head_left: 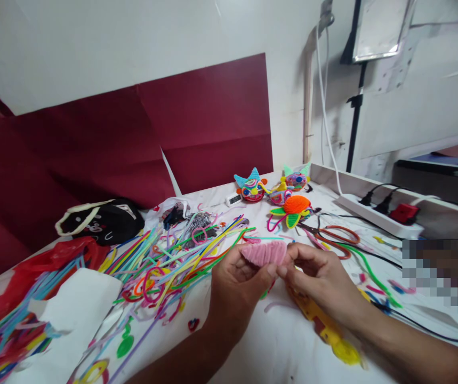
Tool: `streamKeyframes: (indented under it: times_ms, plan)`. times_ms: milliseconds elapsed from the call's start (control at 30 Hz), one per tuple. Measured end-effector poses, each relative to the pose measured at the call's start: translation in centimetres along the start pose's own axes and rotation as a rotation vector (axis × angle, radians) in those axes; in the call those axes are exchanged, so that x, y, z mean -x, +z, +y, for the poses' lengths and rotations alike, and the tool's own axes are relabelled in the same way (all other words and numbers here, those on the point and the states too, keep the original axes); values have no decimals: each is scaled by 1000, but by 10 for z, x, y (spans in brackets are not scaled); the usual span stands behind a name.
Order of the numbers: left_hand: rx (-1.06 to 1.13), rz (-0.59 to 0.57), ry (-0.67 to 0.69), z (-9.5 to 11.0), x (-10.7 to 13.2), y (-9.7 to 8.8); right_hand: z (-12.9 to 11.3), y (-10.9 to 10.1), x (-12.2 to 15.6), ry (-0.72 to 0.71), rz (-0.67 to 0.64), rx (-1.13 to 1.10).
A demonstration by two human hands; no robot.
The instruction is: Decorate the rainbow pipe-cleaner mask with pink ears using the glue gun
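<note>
Both my hands meet over the white table (284, 341), holding a pink coiled pipe-cleaner piece (264, 252) between them. My left hand (236, 280) cups it from below and the left, fingers closed round it. My right hand (319, 274) pinches its right end with thumb and fingertips. Under my right wrist lies a yellow glue gun (328, 328), partly hidden by the arm.
A spread of several coloured pipe cleaners (173, 256) covers the table's left and middle. Red-handled scissors (332, 237), finished pipe-cleaner figures (276, 192) and a power strip (376, 213) sit behind. A black pouch (104, 218), red bag (24, 277) and white paper (77, 304) lie left.
</note>
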State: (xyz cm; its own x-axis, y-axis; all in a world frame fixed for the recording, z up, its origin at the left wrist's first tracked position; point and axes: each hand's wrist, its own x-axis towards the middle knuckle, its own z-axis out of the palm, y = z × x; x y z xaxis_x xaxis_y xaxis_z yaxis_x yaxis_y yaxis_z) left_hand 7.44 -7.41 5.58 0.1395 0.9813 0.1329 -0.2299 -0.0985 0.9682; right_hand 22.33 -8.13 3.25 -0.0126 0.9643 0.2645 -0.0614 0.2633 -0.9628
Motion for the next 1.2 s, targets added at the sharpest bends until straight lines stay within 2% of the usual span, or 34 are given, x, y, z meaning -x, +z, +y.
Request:
streamKeyframes:
  times_ms: [667,900,1200]
  plan:
    - [-19,-38,59,-2,0,2,-2,1,0,-20,22,21]
    - [-71,-29,40,-1,2,2,0,1,1,-27,17,55]
    - [-134,5,75,-12,1,0,5,1,1,-36,25,70]
